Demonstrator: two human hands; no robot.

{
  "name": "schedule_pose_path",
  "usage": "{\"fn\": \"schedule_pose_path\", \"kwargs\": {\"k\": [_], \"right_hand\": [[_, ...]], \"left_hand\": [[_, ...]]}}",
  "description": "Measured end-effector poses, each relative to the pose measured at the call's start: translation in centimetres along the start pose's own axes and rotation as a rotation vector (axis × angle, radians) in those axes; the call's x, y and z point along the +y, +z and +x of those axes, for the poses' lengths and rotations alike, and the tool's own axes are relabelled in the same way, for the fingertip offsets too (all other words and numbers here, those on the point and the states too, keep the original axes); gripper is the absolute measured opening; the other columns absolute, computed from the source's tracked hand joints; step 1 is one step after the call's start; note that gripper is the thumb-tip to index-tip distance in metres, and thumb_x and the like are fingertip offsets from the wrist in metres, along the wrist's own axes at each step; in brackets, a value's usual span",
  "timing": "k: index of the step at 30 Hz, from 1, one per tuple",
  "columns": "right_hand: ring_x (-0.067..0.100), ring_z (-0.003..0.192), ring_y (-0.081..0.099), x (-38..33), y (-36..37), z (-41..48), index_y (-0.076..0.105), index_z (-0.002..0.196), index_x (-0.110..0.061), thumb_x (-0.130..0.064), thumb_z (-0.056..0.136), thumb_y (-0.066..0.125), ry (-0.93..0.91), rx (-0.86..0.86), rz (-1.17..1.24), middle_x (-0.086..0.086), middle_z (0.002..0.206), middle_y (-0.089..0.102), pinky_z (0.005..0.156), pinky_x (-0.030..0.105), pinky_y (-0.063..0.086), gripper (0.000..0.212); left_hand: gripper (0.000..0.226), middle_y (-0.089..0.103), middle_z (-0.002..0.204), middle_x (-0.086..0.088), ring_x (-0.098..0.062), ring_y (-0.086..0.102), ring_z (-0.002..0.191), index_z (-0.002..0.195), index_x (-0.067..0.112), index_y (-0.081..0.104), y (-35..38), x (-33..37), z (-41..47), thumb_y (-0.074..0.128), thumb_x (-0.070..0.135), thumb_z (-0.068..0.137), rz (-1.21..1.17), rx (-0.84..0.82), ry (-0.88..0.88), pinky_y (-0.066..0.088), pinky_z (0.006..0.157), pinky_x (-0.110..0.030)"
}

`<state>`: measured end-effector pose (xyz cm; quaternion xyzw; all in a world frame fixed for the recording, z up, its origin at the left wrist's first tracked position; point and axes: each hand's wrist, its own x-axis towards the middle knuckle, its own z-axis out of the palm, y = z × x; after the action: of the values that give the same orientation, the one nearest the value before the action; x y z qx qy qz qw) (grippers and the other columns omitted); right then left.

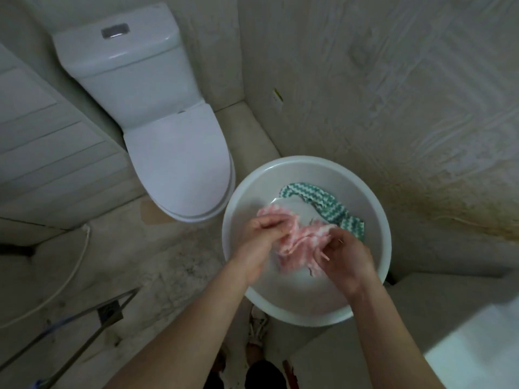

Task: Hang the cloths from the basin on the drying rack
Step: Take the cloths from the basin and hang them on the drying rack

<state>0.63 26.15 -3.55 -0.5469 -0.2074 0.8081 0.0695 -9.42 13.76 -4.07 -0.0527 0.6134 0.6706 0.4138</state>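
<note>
A white round basin point(376, 220) sits on a low ledge in front of me. A pink-and-white cloth point(297, 242) is bunched over its middle. My left hand point(261, 237) grips the cloth's left part, and my right hand point(342, 256) pinches its right part. Both hands hold it just above the basin's bottom. A green-and-white zigzag cloth point(323, 204) lies along the far inner side of the basin. Thin metal bars of the drying rack point(84, 329) show at the lower left.
A white toilet point(168, 141) with its lid down stands left of the basin. Tiled walls close in the right and back. A white hose point(70, 279) curves over the stained floor at left. My shoes point(257, 329) are below the basin.
</note>
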Motion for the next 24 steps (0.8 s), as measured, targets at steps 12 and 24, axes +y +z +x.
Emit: {"fn": "schedule_pose_path", "kwargs": {"k": [12,24], "right_hand": [[0.011,0.061,0.059,-2.0,7.1,-7.8,0.062,0.076,-0.013,-0.002,0.09,0.057,-0.565,-0.265,-0.652,0.002,0.067,0.063,0.054,0.024,0.05,0.018],[0.023,0.116,0.061,0.9,16.8,-14.3,0.06,0.127,-0.01,-0.027,0.091,0.058,-0.244,-1.099,-0.895,0.014,0.123,0.065,0.098,0.036,0.047,0.039]], "left_hand": [[0.047,0.061,0.093,0.005,-0.016,0.06,0.087,0.096,0.031,0.065,-3.6,9.0,-9.1,0.045,-0.004,0.072,0.913,-0.017,0.724,0.048,0.075,-0.027],[0.023,0.072,0.076,-0.011,-0.016,0.067,0.063,0.093,0.008,0.068,-9.7,17.1,-16.5,0.065,-0.006,0.075,0.069,-0.085,0.35,0.054,0.062,-0.024]]}}
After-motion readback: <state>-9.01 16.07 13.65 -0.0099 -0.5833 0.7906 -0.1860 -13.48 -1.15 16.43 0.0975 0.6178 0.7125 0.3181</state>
